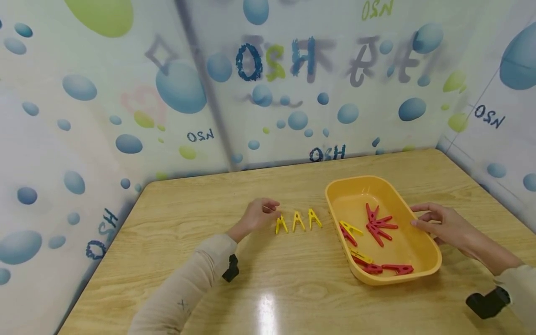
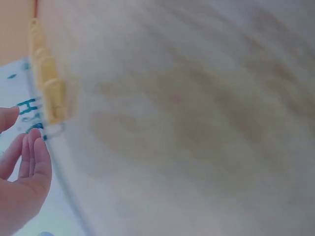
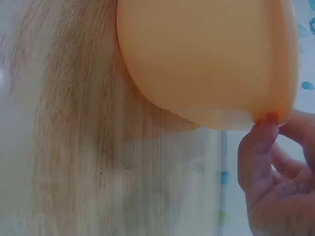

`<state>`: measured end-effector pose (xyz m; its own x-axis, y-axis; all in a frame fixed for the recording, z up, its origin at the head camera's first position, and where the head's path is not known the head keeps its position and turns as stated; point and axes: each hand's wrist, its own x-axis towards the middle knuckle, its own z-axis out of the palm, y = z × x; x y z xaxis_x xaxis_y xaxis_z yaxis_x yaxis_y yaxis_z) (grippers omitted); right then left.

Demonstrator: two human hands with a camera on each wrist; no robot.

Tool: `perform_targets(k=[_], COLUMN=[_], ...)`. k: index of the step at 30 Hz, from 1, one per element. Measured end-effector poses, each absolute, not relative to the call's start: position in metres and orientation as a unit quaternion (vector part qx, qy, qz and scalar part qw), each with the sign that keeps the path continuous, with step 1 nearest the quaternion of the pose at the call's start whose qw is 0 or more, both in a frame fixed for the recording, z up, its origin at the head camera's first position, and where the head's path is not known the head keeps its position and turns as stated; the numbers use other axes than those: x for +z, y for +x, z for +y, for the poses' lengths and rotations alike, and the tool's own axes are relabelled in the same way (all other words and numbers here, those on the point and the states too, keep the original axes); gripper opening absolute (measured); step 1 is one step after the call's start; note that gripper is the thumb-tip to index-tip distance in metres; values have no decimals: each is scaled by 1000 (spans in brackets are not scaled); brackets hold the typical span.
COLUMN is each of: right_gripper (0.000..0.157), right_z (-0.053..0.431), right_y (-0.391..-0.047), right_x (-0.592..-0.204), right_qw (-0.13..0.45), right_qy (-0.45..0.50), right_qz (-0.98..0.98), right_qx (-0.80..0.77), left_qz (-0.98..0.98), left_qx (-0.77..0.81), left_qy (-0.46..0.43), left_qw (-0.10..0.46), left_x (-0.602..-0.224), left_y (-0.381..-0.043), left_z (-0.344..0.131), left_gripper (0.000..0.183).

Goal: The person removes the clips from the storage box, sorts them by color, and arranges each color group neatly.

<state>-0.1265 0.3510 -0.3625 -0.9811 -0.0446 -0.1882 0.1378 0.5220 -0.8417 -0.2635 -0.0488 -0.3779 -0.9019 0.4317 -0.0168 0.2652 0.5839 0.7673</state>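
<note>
Three yellow clothespins stand in a row on the wooden table: left, middle and right. My left hand is beside the leftmost one, fingertips near its top; in the left wrist view a gap shows between thumb and fingers, with nothing held. To the right sits an orange-yellow plastic basin. My right hand pinches its right rim, thumb on one side and fingers on the other. Several red clothespins lie inside with a yellow clothespin and another yellow one by the near left wall.
The wooden table runs back to a wall covering printed with blue and green spots and lettering. A black wrist device sits at the left cuff, another black device at the right.
</note>
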Motion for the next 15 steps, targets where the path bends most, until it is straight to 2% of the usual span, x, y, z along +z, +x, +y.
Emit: perform_targets(k=[6,15], right_gripper=[58,54], right_z=[350,354], right_y=[-128,-128], right_x=[-363,-365], right_qw=[98,95], right_qy=[27,13], right_qz=[868,862], right_qx=[-486,-498], left_qz=[867,814], left_qx=[414,447], left_qy=[259,349], left_qw=[99,123], left_x=[-366,-348], left_y=[-260,-236], left_z=[-30,28], left_gripper=[29,30])
